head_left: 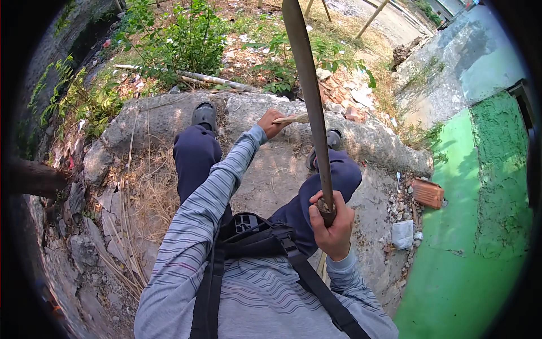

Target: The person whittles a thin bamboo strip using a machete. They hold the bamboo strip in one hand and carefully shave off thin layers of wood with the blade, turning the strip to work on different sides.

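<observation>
My right hand [334, 229] is closed around the handle of a machete [307, 73]. Its long dark blade rises past the top of the picture, between me and the ground. Farther out, my left hand [271, 123] grips one end of a pale strip [294, 119] that looks like split wood or bamboo. The strip points right, toward the blade; whether the two touch I cannot tell. Part of the strip's far end is hard to make out behind or beside the blade.
A low concrete ledge [259, 107] runs across by my feet. Leafy plants [192, 42] and a pole [217, 83] lie beyond it. Dry stalks [149, 195] cover ground at left. At right are an orange-brown brick-like block [428, 194], a whitish lump [402, 234] and a green wall [451, 243].
</observation>
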Demonstrator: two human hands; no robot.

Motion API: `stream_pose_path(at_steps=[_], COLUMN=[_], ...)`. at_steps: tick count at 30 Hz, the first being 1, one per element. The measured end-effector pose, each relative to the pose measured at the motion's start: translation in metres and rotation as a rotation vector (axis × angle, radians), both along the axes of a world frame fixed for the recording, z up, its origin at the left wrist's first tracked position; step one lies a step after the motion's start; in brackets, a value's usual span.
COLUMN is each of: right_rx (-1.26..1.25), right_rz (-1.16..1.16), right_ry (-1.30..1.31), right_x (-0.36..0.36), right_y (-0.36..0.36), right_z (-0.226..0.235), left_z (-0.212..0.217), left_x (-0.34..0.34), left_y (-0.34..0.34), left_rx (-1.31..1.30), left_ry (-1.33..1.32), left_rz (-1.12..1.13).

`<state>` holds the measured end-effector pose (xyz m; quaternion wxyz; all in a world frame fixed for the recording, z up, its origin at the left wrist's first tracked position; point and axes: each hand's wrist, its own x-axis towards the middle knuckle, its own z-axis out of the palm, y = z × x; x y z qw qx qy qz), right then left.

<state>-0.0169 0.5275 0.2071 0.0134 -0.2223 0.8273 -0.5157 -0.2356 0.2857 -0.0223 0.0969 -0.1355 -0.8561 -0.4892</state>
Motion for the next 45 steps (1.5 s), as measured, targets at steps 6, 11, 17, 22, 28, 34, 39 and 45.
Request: stream_pose_path(at_steps=[6, 11, 17, 22, 28, 34, 39, 45], right_rx=[-0.005, 0.002, 0.009, 0.015, 0.001, 0.022, 0.053, 0.052], right_rz=[0.001, -0.010, 0.004, 0.001, 0.004, 0.005, -0.010, -0.020], right_ry=[-0.023, -0.041, -0.021, -0.025, -0.029, -0.028, 0.014, 0.018], right_x=[-0.002, -0.003, -0.003, -0.003, -0.003, -0.003, -0.001, 0.000], right_y=[-0.005, -0.006, -0.007, -0.007, -0.007, -0.009, -0.009, -0.011], right_z=[-0.003, -0.001, 0.000, 0.000, -0.001, 0.000, -0.003, -0.002], left_z=[0.002, -0.009, -0.008, 0.000, 0.004, 0.009, 0.034, 0.032], left_x=[0.004, 0.000, 0.003, 0.004, 0.006, 0.010, 0.020, 0.019], left_y=[-0.003, -0.001, -0.005, -0.004, -0.004, -0.007, -0.004, -0.008], left_rx=[0.036, 0.055, 0.062, 0.053, 0.047, 0.042, -0.027, 0.024], left_ry=[0.034, 0.083, 0.089, -0.023, -0.034, -0.020, -0.109, -0.140], left_rz=[0.029, 0.027, 0.046, 0.040, 0.050, 0.045, 0.043, 0.041])
